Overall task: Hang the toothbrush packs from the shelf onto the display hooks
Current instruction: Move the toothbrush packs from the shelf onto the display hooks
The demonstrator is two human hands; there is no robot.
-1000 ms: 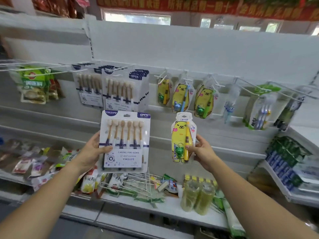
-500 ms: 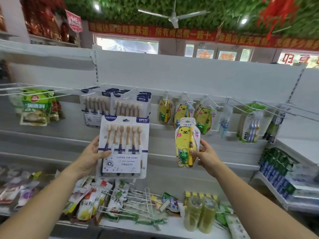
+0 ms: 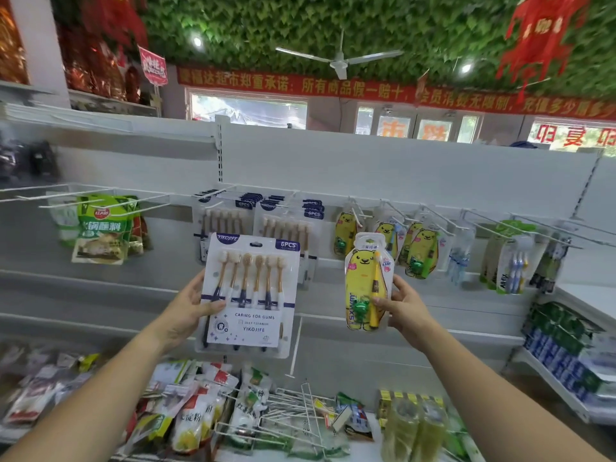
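A shop aisle: a white back panel [image 3: 400, 168] carries a rail of display hooks [image 3: 436, 216]. Several six-brush cards [image 3: 290, 225] already hang above the fingers of the left hand [image 3: 186, 308], which pinches another six-brush pack [image 3: 250, 295] by its left edge. The right hand [image 3: 408, 308] pinches a yellow bear pack [image 3: 366, 285] (thumb in front, fingers behind), just below the hung bear packs [image 3: 418, 251]. Neither held pack is hooked yet. Whether more packs wait on the cluttered shelf [image 3: 363, 446] below the wrists, I cannot tell.
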